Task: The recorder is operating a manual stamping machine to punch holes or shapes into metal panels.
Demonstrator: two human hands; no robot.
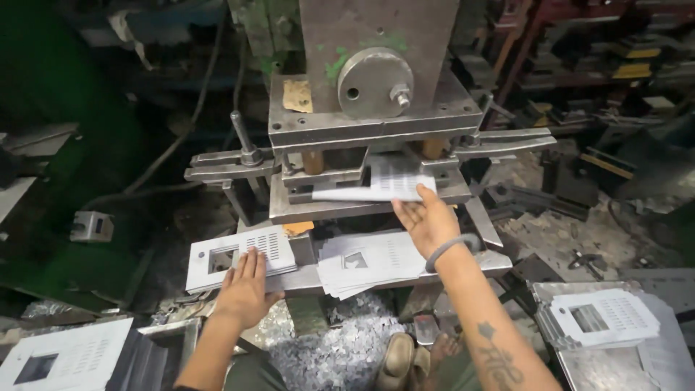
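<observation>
My right hand pinches a white metal sheet lying in the press die. My left hand lies flat with spread fingers on a stack of punched sheets. Between my hands lies another sheet pile.

Two bare hands are in view: the left hand at 7 o'clock and the right hand near centre. One punch press stands at 12 o'clock. Four stacks of white perforated metal plates show: one under the left hand, one at centre, one at 4 o'clock, one at 8 o'clock. One single plate lies in the die.
</observation>
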